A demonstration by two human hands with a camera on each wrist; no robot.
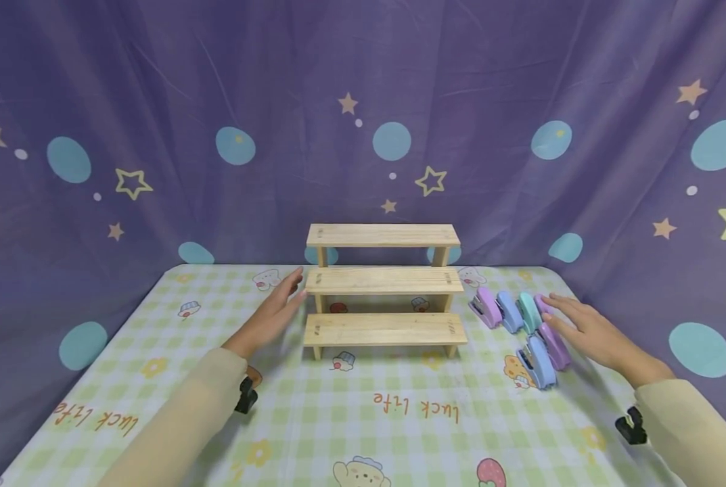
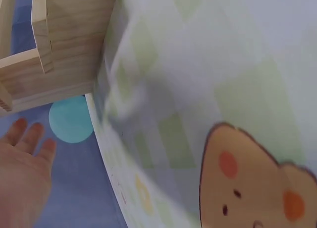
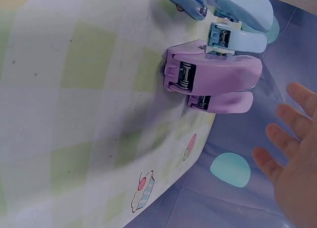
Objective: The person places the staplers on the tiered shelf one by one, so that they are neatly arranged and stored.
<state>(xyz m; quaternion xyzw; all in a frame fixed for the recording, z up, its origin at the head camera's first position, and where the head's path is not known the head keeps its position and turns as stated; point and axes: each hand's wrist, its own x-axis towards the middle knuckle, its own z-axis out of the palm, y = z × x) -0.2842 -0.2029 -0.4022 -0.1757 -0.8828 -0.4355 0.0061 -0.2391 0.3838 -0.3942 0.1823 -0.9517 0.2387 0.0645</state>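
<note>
A three-tier wooden step shelf (image 1: 383,280) stands at the middle of the table's far half. My left hand (image 1: 271,316) is at its left side, fingers extended beside the middle tier and nothing held. In the left wrist view, those fingers (image 2: 30,138) appear beside the shelf's end (image 2: 74,34). Several small staplers form a cluster to the right of the shelf: purple (image 1: 489,308), blue (image 1: 510,312) and teal (image 1: 528,312) in the back row, with a purple one (image 1: 555,348) and a blue one (image 1: 539,362) in front. Over the cluster's right side, my right hand (image 1: 591,335) holds nothing, fingers spread.
A green checked tablecloth (image 1: 393,439) with cartoon prints covers the table. Behind and along both sides hangs a purple curtain (image 1: 314,81) with stars and blue dots. Each wrist carries a small black mount, such as the left one (image 1: 247,396).
</note>
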